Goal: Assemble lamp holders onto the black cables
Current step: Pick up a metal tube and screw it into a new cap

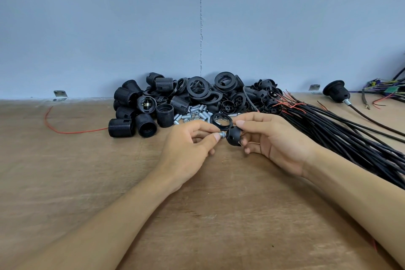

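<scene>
Both forearms lie low in the head view over the wooden table (87,182), hands meeting mid-frame. Left hand (190,144) pinches a small threaded metal nipple (222,134) between thumb and fingertips. Right hand (274,142) grips a black domed lamp holder cap (233,137), fingers curled round it. Nipple end sits at the cap's top; can't tell whether it's threaded in. Black ring (221,119) sits just above the cap, touching the right index finger; unclear if it's held. Behind the hands, against the blue-grey wall (131,28): a pile of black holder parts (175,103) with loose metal nipples (197,114) in front of it. Black cables (339,138) lie bundled on the right, running under the right forearm, red cores showing at the far ends. One assembled holder (336,93) lies on its cable at far right. Stray red wire (65,130) on the left.
</scene>
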